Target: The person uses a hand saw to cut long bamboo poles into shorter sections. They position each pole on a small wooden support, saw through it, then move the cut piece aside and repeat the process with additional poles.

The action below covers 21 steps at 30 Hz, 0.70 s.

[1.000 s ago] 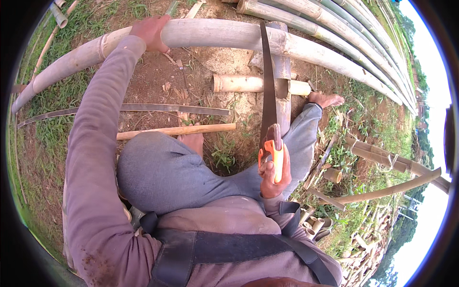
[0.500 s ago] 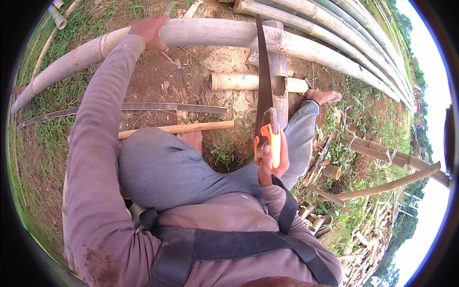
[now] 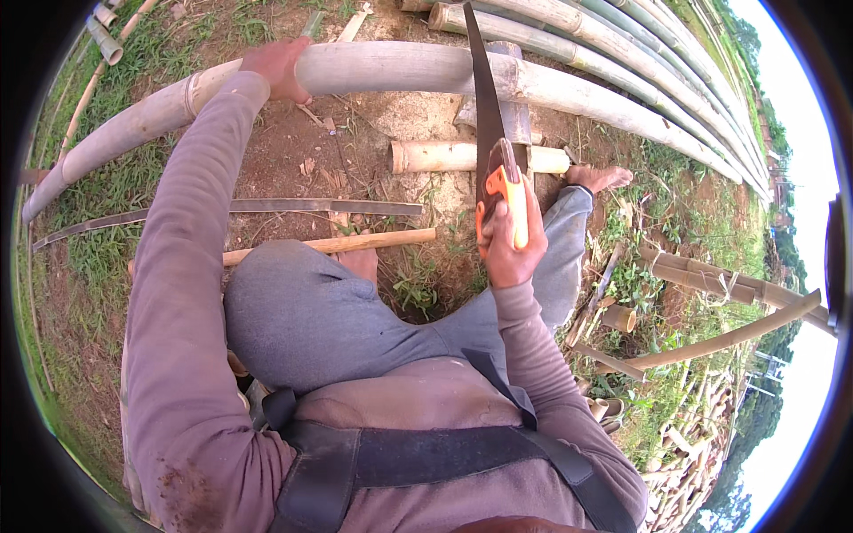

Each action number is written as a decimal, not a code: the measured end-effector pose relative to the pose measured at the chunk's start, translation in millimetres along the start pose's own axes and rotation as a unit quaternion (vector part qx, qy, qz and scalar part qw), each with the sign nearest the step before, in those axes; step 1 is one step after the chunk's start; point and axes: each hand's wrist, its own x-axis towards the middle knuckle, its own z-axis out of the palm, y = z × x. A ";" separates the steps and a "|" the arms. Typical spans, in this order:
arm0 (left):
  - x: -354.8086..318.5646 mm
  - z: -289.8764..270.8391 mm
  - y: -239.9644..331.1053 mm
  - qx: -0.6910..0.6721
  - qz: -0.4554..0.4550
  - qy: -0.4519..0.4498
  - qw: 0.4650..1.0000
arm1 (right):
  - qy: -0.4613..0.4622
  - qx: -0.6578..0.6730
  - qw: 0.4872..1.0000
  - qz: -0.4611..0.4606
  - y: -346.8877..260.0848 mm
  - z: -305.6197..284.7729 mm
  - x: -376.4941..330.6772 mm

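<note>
Left hand clamps the pole, a long bamboo running left to right across the view and rising slightly rightward past the block beneath it. Right hand is closed round the orange grip of the saw. Over the last second the grip has drawn back toward the body and up in the view, while the blade stays on the pole: a pull stroke, so cutting appears under way. The saw's long axis runs near-vertical, tip pointing away from the person, across the pole.
</note>
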 end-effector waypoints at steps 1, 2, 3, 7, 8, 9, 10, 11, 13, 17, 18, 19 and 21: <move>-2.1 4.0 9.0 -0.008 0.003 -0.025 1.000 | 0.003 0.012 1.000 0.027 -1.7 -20.9 -50.3; 0.7 -11.8 17.1 -0.011 0.004 -0.042 0.999 | 0.004 -0.006 0.999 0.032 -3.5 -31.8 -73.4; 0.5 -19.6 21.4 -0.012 0.000 -0.059 0.998 | 0.001 -0.021 0.999 0.037 -5.3 -41.2 -95.3; 2.4 -22.4 24.4 -0.001 -0.009 -0.056 0.998 | 0.012 0.033 0.999 0.040 2.6 -14.3 -35.2; 0.8 -24.9 31.7 -0.015 -0.004 -0.045 0.999 | 0.025 0.043 0.998 0.037 5.4 5.2 14.7; 2.1 -28.2 41.1 -0.030 0.004 -0.033 0.999 | 0.038 0.053 0.997 0.031 6.1 22.7 65.3; 3.7 -29.3 42.7 -0.025 0.009 -0.024 0.999 | 0.031 0.070 0.997 0.021 -14.1 37.9 108.7; 4.9 -29.7 36.8 -0.018 0.009 -0.014 1.000 | 0.028 0.058 0.998 0.003 -12.6 44.0 121.6; 0.0 -22.1 30.9 -0.015 0.012 -0.028 0.999 | 0.023 0.015 0.999 -0.018 -8.5 40.6 121.0; 1.5 -17.4 11.1 -0.004 -0.001 -0.021 1.000 | 0.018 0.008 1.000 0.010 5.0 -5.9 -15.0; -2.4 -10.6 13.1 -0.002 0.003 -0.020 1.000 | 0.007 0.020 0.999 0.035 7.4 -22.0 -55.9; -0.3 -10.0 15.3 -0.003 0.003 -0.025 1.000 | -0.004 0.035 0.998 0.054 8.6 -35.1 -91.5; 0.9 -13.9 19.7 -0.003 0.001 -0.030 1.000 | -0.013 0.063 0.996 0.062 5.5 -44.6 -120.5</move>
